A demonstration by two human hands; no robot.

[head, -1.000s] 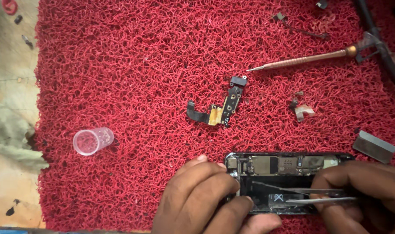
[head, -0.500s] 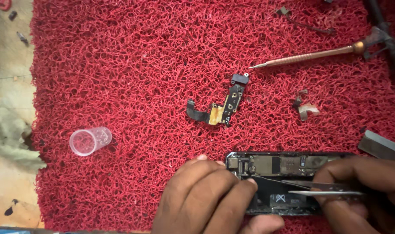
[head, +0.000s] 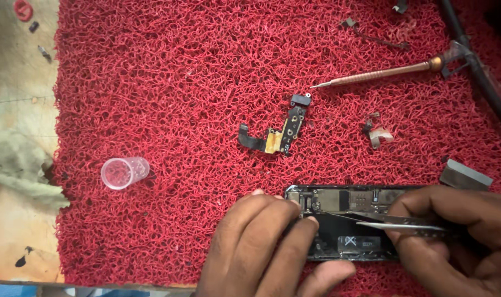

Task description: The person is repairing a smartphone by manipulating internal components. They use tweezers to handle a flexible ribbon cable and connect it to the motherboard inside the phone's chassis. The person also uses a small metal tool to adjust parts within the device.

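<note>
While the left hand (head: 261,247) presses on the opened phone (head: 344,220) low on the red mat (head: 179,82), the right hand (head: 454,231) pinches tweezers (head: 393,223) over it. A flex part (head: 278,132), screwdriver (head: 382,74) and clear cup (head: 123,172) lie apart.

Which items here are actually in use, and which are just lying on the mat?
In use: opened phone, tweezers, left hand, right hand.
Lying about: screwdriver, flex cable part, clear plastic cup, small bracket, metal blade.

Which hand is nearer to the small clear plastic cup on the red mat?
Left. The left hand is just right of the clear plastic cup; the right hand is far beyond it, holding tweezers.
</note>
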